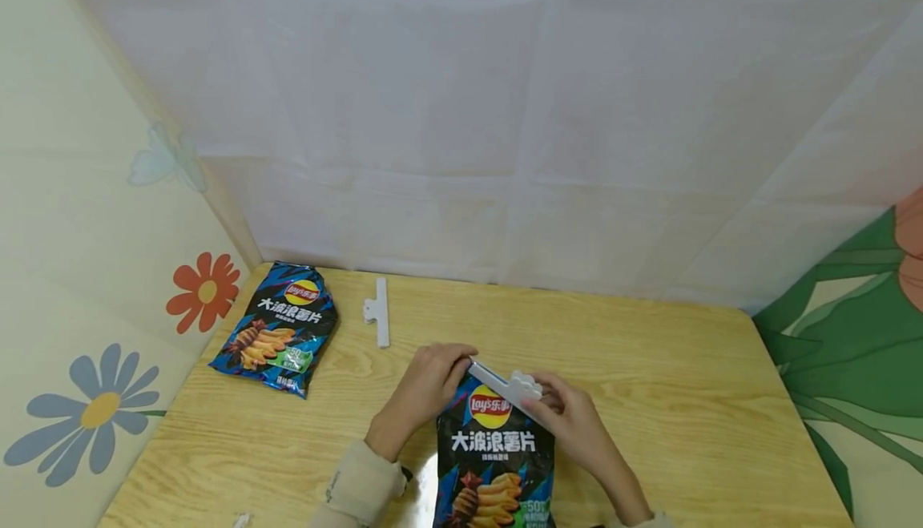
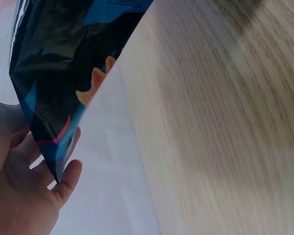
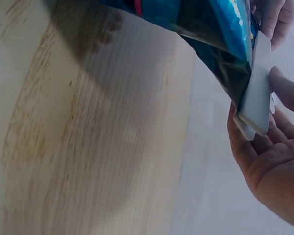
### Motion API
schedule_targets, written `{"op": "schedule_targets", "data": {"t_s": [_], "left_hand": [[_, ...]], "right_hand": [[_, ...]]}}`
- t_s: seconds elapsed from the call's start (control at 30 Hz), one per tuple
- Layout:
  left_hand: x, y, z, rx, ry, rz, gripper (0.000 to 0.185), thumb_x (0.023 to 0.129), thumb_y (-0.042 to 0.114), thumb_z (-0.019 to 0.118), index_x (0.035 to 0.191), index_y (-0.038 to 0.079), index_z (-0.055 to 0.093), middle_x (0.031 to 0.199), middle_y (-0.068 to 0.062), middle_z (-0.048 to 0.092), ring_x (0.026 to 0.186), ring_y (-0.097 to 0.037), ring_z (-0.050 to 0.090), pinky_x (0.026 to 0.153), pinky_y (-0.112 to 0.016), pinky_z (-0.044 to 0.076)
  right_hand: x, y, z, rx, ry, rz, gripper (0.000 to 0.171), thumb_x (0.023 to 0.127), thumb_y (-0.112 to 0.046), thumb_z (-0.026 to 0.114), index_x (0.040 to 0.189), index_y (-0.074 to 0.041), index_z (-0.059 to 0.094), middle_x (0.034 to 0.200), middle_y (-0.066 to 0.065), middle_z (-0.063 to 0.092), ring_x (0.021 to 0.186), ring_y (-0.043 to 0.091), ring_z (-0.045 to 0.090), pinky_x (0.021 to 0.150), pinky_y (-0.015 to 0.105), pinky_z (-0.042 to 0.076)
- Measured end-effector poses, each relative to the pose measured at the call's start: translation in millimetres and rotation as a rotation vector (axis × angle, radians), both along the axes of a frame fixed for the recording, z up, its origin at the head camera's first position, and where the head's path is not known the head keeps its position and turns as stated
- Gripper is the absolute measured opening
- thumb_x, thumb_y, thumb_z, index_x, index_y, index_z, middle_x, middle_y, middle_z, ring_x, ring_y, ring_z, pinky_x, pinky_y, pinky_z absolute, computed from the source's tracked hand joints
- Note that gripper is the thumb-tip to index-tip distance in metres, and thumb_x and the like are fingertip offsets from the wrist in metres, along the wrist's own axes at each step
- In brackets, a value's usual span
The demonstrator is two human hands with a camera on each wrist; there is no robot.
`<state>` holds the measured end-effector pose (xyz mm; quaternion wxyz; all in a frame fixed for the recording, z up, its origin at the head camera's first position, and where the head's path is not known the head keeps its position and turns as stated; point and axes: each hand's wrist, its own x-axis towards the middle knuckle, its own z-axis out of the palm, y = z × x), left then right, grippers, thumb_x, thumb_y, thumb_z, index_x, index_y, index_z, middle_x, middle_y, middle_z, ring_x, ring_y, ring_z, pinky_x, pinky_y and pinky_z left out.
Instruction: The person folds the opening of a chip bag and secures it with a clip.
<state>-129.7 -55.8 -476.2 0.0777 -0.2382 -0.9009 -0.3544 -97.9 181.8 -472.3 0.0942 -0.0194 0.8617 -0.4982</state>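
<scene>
A black and blue bag of potato chips (image 1: 497, 460) stands at the near edge of the table, its printed front showing. Across its top edge lies a white bag clip (image 1: 505, 388) with a scalloped handle. My left hand (image 1: 429, 380) pinches the bag's top left corner, close to the clip's far end. With thumb and fingers, my right hand (image 1: 577, 420) holds the clip at its handle. The right wrist view shows the clip (image 3: 258, 85) lying along the bag's folded edge. In the left wrist view, fingers (image 2: 68, 176) curl behind the bag's corner.
At the back left of the wooden table (image 1: 649, 352) lies a second bag of chips (image 1: 281, 328). Another white clip (image 1: 381, 312) lies right of it. A small white piece (image 1: 241, 520) shows at the near left edge. A white sheet (image 1: 433, 111) hangs behind.
</scene>
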Motion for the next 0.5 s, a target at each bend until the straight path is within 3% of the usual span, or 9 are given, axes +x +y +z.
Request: {"op": "schedule_targets", "data": {"t_s": [0.2,0.5], "left_hand": [[0.2,-5.1,-1.5,0.048,0.000,0.042,0.024,0.099,0.015,0.060,0.120,0.006,0.067,0.114,-0.009,0.072,0.104,-0.024,0.066,0.094,-0.047,0.051],[0.5,-14.0,-2.3,0.010,0.022,0.095,0.031,0.100,0.017,0.060,0.128,0.006,0.062,0.128,-0.012,0.065,0.119,-0.030,0.061,0.101,-0.050,0.048]], "right_hand": [[-3.5,10.0,3.6,0.025,0.024,-0.017,0.037,0.092,-0.012,0.070,0.126,-0.001,0.062,0.104,0.014,0.072,0.087,0.014,0.068,0.073,0.020,0.055],[-11.8,30.0,10.8,0.078,0.087,-0.019,0.036,0.095,-0.015,0.067,0.128,-0.001,0.061,0.109,0.017,0.069,0.090,0.019,0.068,0.073,0.023,0.055]]}}
